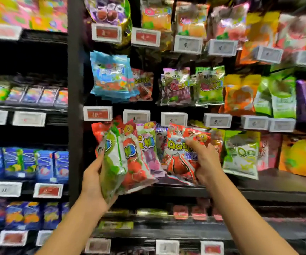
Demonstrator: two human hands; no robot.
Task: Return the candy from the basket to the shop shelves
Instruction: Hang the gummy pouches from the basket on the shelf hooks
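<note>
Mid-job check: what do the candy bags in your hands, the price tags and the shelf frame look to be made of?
Red candy bag in the right hand and green candy bag in the left hand: thin glossy plastic film, judging by crinkles and glare. Price tags: seemingly rigid white plastic frames around flat matte faces. Shelf upright: dark, matte, probably painted metal; too blurred to confirm.

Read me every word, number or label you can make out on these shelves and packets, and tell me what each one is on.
"QQ": yellow-green letters on the red plastic candy packet held by the right hand.
"QQ": white letters on the hanging green plastic candy packet.
"19": red shelf price tag, remainder blurred.
"11": white shelf price tag.
All other tags and packet print: too blurred.
</note>
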